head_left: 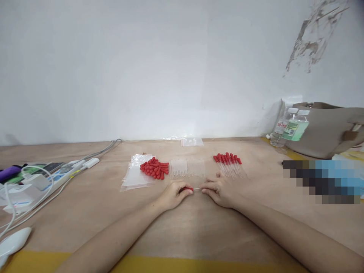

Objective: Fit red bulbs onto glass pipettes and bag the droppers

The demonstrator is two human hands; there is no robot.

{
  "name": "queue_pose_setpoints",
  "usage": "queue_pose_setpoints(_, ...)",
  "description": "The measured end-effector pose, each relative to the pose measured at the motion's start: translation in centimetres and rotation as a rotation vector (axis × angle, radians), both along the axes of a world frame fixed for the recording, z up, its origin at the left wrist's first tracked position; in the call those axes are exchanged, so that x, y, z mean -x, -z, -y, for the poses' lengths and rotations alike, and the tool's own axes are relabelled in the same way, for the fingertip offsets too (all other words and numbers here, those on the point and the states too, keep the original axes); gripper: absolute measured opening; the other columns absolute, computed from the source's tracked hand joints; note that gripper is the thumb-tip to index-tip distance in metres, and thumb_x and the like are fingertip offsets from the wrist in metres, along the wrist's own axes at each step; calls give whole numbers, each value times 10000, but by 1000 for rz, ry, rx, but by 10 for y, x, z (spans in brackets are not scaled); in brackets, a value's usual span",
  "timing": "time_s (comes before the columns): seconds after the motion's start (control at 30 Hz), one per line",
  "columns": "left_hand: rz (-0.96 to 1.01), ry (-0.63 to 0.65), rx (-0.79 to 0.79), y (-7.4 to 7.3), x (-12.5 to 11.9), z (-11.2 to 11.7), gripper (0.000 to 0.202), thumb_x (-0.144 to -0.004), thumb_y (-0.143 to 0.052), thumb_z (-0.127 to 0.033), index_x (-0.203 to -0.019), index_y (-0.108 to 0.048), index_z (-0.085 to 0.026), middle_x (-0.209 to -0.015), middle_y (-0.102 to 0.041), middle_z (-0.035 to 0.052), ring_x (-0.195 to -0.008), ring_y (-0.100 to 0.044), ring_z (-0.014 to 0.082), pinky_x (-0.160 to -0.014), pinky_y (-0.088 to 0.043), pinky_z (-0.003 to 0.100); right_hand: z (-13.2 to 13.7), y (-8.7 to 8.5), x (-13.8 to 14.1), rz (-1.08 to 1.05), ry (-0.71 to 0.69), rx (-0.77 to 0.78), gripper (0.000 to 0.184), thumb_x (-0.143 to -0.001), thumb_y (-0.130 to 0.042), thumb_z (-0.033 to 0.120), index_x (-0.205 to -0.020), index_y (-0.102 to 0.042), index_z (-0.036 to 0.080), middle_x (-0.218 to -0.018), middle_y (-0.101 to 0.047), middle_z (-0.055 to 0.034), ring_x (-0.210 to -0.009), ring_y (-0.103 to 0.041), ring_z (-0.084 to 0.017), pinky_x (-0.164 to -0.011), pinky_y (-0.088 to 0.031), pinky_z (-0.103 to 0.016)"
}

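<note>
Near the middle of the table, my left hand point(174, 195) is closed on a red rubber dropper bulb point(189, 189). My right hand point(217, 192) pinches a thin clear pipette tube point(197, 189), whose left end meets the bulb's mouth; how far in it sits I cannot tell. Beyond my left hand lies a heap of loose red bulbs point(154, 168), partly over clear plastic bags point(136, 172). A row of clear tubes point(179, 168) lies to the right of the heap. Behind my right hand, several droppers point(227, 161) with red bulbs on clear tubes lie side by side.
A flat plastic bag point(192, 141) lies by the wall. On the left are a power strip point(59, 178) with chargers and cables, and a white object point(14, 242). Two bottles point(295, 127) and a grey bag point(327, 131) stand at the back right, behind a pixelated patch.
</note>
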State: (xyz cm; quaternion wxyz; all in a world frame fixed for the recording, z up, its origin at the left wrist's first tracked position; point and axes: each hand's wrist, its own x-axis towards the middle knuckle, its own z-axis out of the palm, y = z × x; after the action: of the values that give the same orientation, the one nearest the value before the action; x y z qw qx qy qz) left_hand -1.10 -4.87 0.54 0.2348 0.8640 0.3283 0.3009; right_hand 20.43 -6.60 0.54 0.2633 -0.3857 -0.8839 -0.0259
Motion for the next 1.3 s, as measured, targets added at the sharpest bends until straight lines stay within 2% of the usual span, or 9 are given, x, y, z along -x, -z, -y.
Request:
queue_pose_setpoints(0.13, -41, -32, -81, 0, 0, 2, 200, -805, -479, -306, -827, -611, -157, -734, -596, 27, -669, -526, 126, -613, -398, 225, 10, -9, 8, 37, 54, -17, 266, -851, -384, 274, -795, -641, 231, -711, -619, 0, -571, -467, -104, -665, -248, -300)
queue_pose_setpoints(0.3, -64, -10, -144, 2, 1, 2, 204, -818, -454, -297, -838, -588, -145, -738, -570, 35, -674, -503, 127, -617, -389, 229, 14, -16, 18, 79, 81, 50, 290, -854, -368, 264, -680, -587, 185, -651, -618, -9, -569, -474, -115, -638, -254, -294)
queue_pose_setpoints(0.6, -90, 19, -181, 1, 1, 2, 190, -826, -443, -278, -831, -588, -156, -733, -577, 36, -671, -506, 129, -613, -385, 229, 6, -9, 22, 31, -3, 202, 307, -873, -320, 235, -714, -581, 207, -698, -650, 15, -627, -549, -119, -700, -286, -307)
queue_pose_setpoints(0.73, -111, 31, -166, -2, 4, -1, 171, -806, -474, -287, -839, -587, -163, -751, -579, 36, -697, -512, 140, -630, -398, 241, 6, -10, 23, 21, -14, 190, 299, -866, -332, 258, -709, -580, 204, -687, -643, 5, -630, -551, -127, -695, -314, -301)
queue_pose_setpoints(0.87, -29, -53, -103, -1, 11, -9, 294, -773, -520, -291, -1045, -511, -179, -834, -554, 28, -617, -491, 105, -598, -415, 232, 4, -20, 14, -19, 27, 256, 263, -812, -411, 281, -643, -595, 198, -634, -633, -5, -559, -526, -125, -558, -331, -248)
queue_pose_setpoints(0.97, 14, -116, -28, 2, 14, -13, 378, -748, -545, -288, -1099, -467, -171, -800, -525, 9, -540, -454, 77, -536, -408, 209, -9, -30, -7, -134, 163, 390, 261, -777, -426, 288, -611, -605, 195, -574, -615, 8, -514, -515, -117, -472, -311, -214)
queue_pose_setpoints(1.13, -39, -91, -36, 3, 13, -14, 222, -755, -528, -274, -942, -573, -163, -724, -524, 6, -574, -451, 87, -539, -393, 199, -51, -44, -52, -258, 678, 374, 247, -689, -493, 348, -571, -620, 172, -563, -607, -29, -570, -546, -143, -491, -316, -217)
queue_pose_setpoints(1.2, -40, -93, -40, 3, 12, -13, 210, -755, -527, -273, -925, -583, -163, -727, -529, 9, -582, -453, 90, -541, -391, 199, -63, -44, -64, -252, 841, 354, 275, -681, -485, 380, -576, -622, 167, -560, -601, -48, -563, -546, -151, -486, -307, -227)
queue_pose_setpoints(1.3, -47, -100, -41, 4, 12, -13, 196, -756, -527, -277, -903, -592, -165, -726, -532, 12, -592, -461, 94, -541, -391, 198, -73, -35, -69, -230, 971, 367, 275, -668, -483, 399, -598, -630, 178, -608, -613, -67, -579, -556, -168, -490, -308, -240)
